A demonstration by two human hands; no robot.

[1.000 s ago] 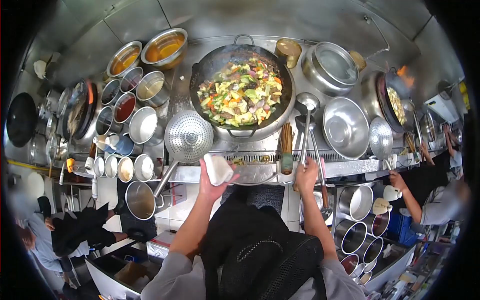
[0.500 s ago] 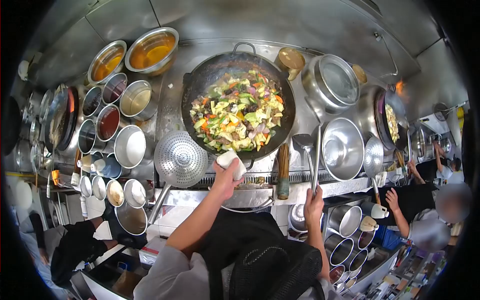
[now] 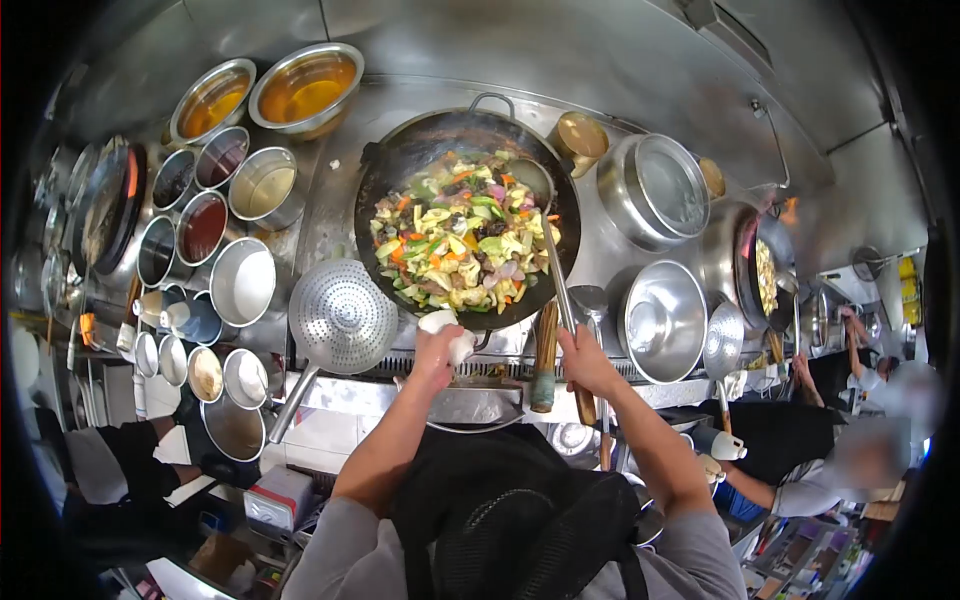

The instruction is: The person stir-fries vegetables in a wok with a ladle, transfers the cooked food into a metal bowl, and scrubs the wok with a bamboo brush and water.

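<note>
The person's left hand has its fingers closed around a folded white cloth, which sits at the near rim of a large black wok, just beside the wok's near loop handle; the hand covers part of the cloth, so whether the fingers also pinch the rim through it cannot be told. The right hand has its fingers wrapped round the long metal handle of a ladle, with the wooden end of the handle poking out below the fist. The ladle slants up and away from the hand across the wok's right side, its bowl down at the far right edge of the food, a heap of chopped vegetables in yellow, green, orange and purple mixed with darker pieces. The wok stands in the middle of the steel worktop. Between the two hands, nearer the right one, a bamboo brush with a green-bound end leans at the worktop's front edge. A spatula lies just right of the ladle's handle, and beyond it rests a wide steel bowl. Left of the wok is a perforated skimmer, its handle pointing toward the person, and farther left stand metal containers and two bowls of orange liquid.
</note>
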